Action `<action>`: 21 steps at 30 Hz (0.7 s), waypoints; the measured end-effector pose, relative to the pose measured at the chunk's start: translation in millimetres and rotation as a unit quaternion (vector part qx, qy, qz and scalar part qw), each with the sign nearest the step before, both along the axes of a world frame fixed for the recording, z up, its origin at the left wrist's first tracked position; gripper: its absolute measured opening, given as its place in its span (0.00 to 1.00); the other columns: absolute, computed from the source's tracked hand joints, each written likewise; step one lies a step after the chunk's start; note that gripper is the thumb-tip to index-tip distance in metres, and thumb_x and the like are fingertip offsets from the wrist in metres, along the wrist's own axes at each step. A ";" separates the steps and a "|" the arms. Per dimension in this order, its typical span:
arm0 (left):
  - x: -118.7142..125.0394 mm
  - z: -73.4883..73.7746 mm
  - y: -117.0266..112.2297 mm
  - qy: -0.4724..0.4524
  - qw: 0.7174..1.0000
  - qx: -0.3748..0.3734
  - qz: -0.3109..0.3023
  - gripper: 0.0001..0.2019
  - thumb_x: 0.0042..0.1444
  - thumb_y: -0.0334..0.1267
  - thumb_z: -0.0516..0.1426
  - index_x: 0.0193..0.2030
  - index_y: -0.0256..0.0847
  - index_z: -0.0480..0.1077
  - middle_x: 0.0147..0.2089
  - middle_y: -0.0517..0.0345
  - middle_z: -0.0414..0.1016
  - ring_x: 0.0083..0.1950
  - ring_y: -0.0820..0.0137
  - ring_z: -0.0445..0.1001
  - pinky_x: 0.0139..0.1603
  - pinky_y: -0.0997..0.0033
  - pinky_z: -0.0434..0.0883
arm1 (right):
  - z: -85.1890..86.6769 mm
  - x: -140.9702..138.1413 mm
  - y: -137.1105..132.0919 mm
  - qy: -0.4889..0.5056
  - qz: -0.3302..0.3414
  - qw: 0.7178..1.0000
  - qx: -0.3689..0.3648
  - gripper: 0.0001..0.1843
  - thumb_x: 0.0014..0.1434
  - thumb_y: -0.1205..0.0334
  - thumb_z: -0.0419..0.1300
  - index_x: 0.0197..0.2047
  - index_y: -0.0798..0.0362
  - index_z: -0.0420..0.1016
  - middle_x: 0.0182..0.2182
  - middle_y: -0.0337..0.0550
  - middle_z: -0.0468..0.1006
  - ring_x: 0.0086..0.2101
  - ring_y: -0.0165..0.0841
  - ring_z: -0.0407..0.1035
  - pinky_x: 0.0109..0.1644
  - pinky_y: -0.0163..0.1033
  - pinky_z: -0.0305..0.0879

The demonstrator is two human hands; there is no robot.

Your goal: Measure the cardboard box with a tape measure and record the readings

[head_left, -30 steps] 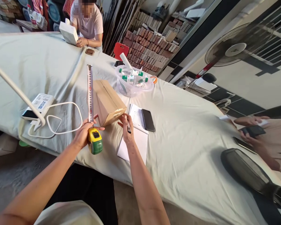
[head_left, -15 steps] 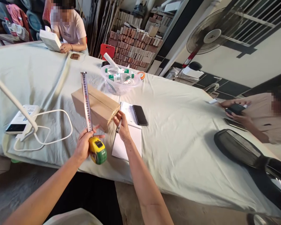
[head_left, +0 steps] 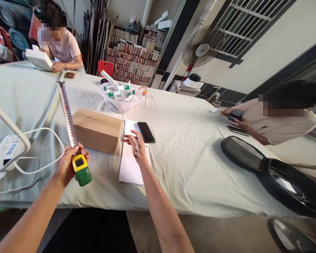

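Observation:
My left hand (head_left: 68, 162) is closed on a yellow and green tape measure (head_left: 82, 170), whose blade is pulled out and points up and away, left of the cardboard box. The brown cardboard box (head_left: 97, 131) lies on the cloth between my hands, apart from my right hand. A pen (head_left: 136, 147) is held in my right hand (head_left: 137, 146), above white paper (head_left: 130, 167). Beyond that hand, a black phone (head_left: 146, 132) lies partly on the paper.
Bottles lie in a clear plastic basin (head_left: 121, 104), with an orange tape roll (head_left: 143, 91) beside it. A white device (head_left: 9, 149) with a cable sits left. At right is a large black mirror-like object (head_left: 243, 153). Two people sit at the cloth-covered table (head_left: 186, 168).
My left hand has moved left with the tape measure, away from the box. My right hand has let go of the box's end and is over the paper. The view has turned right.

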State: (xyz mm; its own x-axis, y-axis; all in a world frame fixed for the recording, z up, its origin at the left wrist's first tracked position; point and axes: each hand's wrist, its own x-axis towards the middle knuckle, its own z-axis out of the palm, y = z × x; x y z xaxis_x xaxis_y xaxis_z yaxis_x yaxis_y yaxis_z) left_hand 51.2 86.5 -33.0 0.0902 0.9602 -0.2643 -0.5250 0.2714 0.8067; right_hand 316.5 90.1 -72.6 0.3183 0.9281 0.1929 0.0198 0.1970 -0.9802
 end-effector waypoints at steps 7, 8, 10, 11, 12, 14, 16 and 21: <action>-16.5 -16.4 37.0 -0.115 0.993 0.031 -0.009 0.05 0.55 0.27 0.56 0.34 0.39 0.71 0.23 0.61 0.67 0.25 0.72 0.71 0.24 0.76 0.74 | -6.5 81.2 -24.1 -0.071 -0.227 0.971 0.009 0.27 0.60 0.34 0.57 0.45 0.51 0.70 0.35 0.45 0.85 0.32 0.35 0.79 0.40 0.43 0.72; -20.0 -22.1 38.9 -0.129 0.991 0.027 -0.015 0.05 0.55 0.26 0.56 0.34 0.38 0.71 0.23 0.62 0.67 0.25 0.72 0.70 0.24 0.77 0.74 | -11.9 93.2 -26.5 -0.081 -0.274 0.958 0.013 0.27 0.59 0.34 0.56 0.44 0.51 0.70 0.34 0.45 0.84 0.30 0.34 0.77 0.40 0.42 0.72; -26.1 -32.7 40.5 -0.142 0.990 0.012 -0.021 0.05 0.54 0.26 0.56 0.34 0.38 0.71 0.22 0.62 0.66 0.25 0.73 0.70 0.24 0.77 0.74 | -25.4 112.2 -29.3 -0.087 -0.334 0.939 0.006 0.27 0.58 0.33 0.56 0.39 0.51 0.68 0.29 0.41 0.81 0.26 0.31 0.72 0.37 0.41 0.69; -28.4 -36.7 40.7 -0.143 0.989 0.006 -0.025 0.05 0.53 0.26 0.56 0.35 0.38 0.71 0.22 0.63 0.65 0.25 0.73 0.70 0.24 0.77 0.73 | -32.6 118.9 -29.5 -0.085 -0.350 0.933 0.002 0.27 0.58 0.32 0.55 0.37 0.50 0.67 0.26 0.39 0.79 0.24 0.30 0.69 0.35 0.40 0.68; -29.8 -39.4 40.6 -0.145 0.989 0.004 -0.028 0.05 0.53 0.26 0.57 0.35 0.38 0.71 0.22 0.63 0.65 0.25 0.73 0.70 0.24 0.76 0.74 | -39.4 123.8 -29.1 -0.082 -0.362 0.929 -0.002 0.27 0.58 0.32 0.53 0.37 0.50 0.66 0.25 0.38 0.78 0.22 0.29 0.66 0.33 0.39 0.66; -30.4 -40.9 39.8 -0.152 0.988 0.019 -0.026 0.05 0.54 0.27 0.58 0.36 0.39 0.72 0.21 0.64 0.64 0.26 0.71 0.71 0.27 0.75 0.76 | -50.1 129.0 -26.9 -0.079 -0.372 0.925 -0.009 0.27 0.59 0.31 0.50 0.37 0.50 0.65 0.24 0.36 0.76 0.22 0.28 0.64 0.32 0.38 0.64; -28.7 -38.7 38.5 -0.158 0.986 0.037 -0.022 0.04 0.55 0.28 0.60 0.37 0.39 0.73 0.21 0.63 0.65 0.29 0.70 0.73 0.33 0.73 0.79 | -55.6 129.6 -24.6 -0.086 -0.367 0.926 -0.017 0.28 0.59 0.31 0.50 0.37 0.50 0.66 0.23 0.35 0.76 0.22 0.28 0.64 0.33 0.38 0.64; -26.2 -33.3 34.5 -0.155 0.985 0.047 -0.058 0.06 0.56 0.29 0.62 0.38 0.42 0.75 0.22 0.63 0.67 0.27 0.71 0.72 0.31 0.73 0.77 | -51.6 123.3 -23.3 -0.116 -0.347 0.930 -0.027 0.27 0.60 0.32 0.52 0.36 0.50 0.67 0.24 0.36 0.76 0.23 0.28 0.65 0.35 0.38 0.64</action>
